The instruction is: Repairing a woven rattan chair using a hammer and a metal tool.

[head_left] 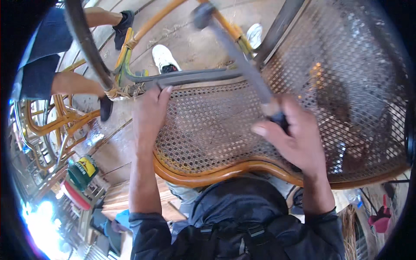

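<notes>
A rattan chair lies across my lap, with a woven cane seat (203, 117) edged by a curved orange-brown frame (203, 177). My right hand (299, 134) is closed around the grip of a hammer (242, 60), raised above the cane and smeared by motion. The dark hammer head points away from me, to the upper left. At the seat's far left corner, my left hand (149, 117) is closed beside the dark frame bar (186, 78). A small dark bit shows at its fingertips, too small to name.
A second cane panel (346, 86) rises on the right. Another person's legs (73, 82) are at upper left, near bent rattan frames (47, 121). A green container (82, 173) stands lower left. White shoes (164, 58) show beyond the seat; a pink-red item (380, 220) is lower right.
</notes>
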Action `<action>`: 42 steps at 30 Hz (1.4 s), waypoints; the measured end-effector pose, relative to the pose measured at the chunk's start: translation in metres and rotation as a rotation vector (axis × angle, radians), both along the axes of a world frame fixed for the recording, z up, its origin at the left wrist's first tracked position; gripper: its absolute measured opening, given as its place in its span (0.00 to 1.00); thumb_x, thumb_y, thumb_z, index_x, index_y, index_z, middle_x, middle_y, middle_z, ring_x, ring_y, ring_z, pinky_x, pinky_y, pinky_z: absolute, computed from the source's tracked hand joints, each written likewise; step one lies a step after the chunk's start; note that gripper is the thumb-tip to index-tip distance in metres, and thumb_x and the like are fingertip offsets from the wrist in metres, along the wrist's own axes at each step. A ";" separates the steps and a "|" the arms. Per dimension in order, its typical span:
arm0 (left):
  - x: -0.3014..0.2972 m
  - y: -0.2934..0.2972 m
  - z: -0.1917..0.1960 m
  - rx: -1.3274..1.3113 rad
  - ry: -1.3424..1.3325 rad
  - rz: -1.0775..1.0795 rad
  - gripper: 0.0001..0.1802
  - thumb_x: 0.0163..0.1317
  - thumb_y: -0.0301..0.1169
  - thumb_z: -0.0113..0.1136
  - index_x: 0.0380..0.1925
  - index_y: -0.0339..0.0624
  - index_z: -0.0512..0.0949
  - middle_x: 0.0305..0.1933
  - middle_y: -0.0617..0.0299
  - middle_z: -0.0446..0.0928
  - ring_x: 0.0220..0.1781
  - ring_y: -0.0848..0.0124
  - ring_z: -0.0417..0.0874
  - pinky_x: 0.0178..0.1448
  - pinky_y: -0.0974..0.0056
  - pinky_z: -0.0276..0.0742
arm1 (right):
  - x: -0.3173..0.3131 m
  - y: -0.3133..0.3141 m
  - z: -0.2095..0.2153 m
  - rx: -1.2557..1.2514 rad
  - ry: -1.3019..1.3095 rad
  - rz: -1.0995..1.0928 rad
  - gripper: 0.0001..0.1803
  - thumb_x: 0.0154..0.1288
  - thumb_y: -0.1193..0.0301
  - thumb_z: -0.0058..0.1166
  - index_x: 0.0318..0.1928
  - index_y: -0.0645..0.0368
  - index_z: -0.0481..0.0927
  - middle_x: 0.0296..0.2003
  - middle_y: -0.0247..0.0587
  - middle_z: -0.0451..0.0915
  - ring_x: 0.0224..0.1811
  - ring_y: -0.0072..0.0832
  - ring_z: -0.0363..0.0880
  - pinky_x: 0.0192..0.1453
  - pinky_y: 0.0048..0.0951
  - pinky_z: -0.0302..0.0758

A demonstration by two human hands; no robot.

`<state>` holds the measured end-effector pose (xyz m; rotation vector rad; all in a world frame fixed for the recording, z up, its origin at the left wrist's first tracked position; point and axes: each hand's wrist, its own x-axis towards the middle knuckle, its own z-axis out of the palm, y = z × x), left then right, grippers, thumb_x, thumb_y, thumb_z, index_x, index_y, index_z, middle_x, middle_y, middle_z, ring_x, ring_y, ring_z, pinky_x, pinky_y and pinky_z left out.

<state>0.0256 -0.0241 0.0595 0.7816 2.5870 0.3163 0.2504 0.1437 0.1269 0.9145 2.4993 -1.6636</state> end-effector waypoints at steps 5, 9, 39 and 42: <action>0.069 -0.069 0.018 0.418 0.007 0.113 0.12 0.64 0.34 0.54 0.32 0.34 0.79 0.36 0.46 0.79 0.43 0.51 0.79 0.45 0.55 0.73 | 0.097 0.004 0.078 0.361 0.493 -0.489 0.20 0.55 0.62 0.63 0.40 0.62 0.73 0.22 0.34 0.69 0.24 0.24 0.69 0.25 0.24 0.66; 0.125 -0.119 0.012 0.573 0.238 0.312 0.12 0.65 0.29 0.51 0.31 0.30 0.78 0.47 0.49 0.78 0.61 0.56 0.70 0.59 0.57 0.67 | 0.140 0.023 0.155 0.566 0.680 -0.593 0.22 0.61 0.56 0.55 0.42 0.63 0.71 0.21 0.33 0.67 0.24 0.21 0.66 0.24 0.20 0.64; -0.112 -0.047 0.044 1.298 -0.863 0.533 0.12 0.63 0.37 0.59 0.37 0.39 0.79 0.37 0.60 0.76 0.40 0.69 0.78 0.51 0.61 0.78 | 0.222 0.092 0.129 0.440 0.656 -1.212 0.21 0.66 0.61 0.53 0.49 0.69 0.75 0.43 0.44 0.78 0.46 0.29 0.77 0.54 0.28 0.71; -0.117 -0.079 0.051 1.299 -0.892 0.509 0.12 0.62 0.37 0.61 0.37 0.41 0.79 0.38 0.62 0.77 0.40 0.69 0.78 0.50 0.62 0.78 | 0.236 0.060 0.086 0.396 0.673 -1.295 0.20 0.67 0.62 0.51 0.47 0.70 0.75 0.41 0.44 0.78 0.45 0.29 0.76 0.53 0.29 0.71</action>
